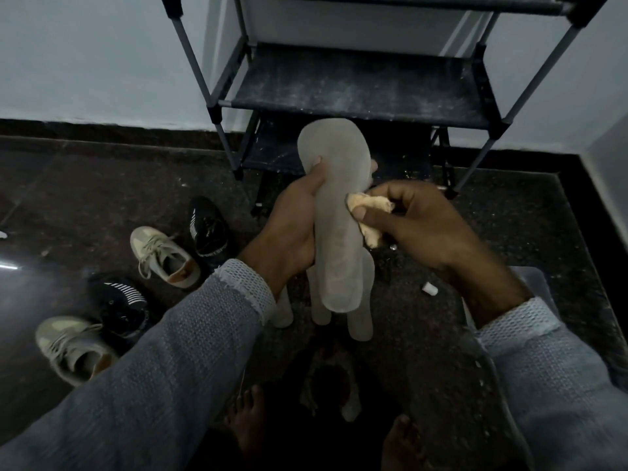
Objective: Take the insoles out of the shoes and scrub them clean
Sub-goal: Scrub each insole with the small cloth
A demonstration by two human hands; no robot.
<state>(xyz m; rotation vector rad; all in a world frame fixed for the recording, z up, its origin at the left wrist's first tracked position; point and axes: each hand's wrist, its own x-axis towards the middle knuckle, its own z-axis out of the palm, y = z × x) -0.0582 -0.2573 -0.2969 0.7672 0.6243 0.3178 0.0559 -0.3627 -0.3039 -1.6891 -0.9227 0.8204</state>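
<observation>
My left hand (pixel 292 229) grips a pale grey insole (pixel 334 185) around its middle and holds it up lengthwise in front of me, thumb on its upper face. My right hand (pixel 421 229) pinches a crumpled tan cloth (pixel 368 212) against the insole's right edge. Other pale insoles (pixel 365 311) lie on the dark floor just below the held one. Left of me stand two beige sneakers (pixel 166 256) (pixel 73 348) and two black shoes (pixel 207 229) (pixel 120 305).
A dusty black shoe rack (pixel 356 86) with grey poles stands against the white wall straight ahead. A small white cap (pixel 430 288) lies on the speckled floor at right. My bare feet (pixel 248 423) are at the bottom, beside a dark rag.
</observation>
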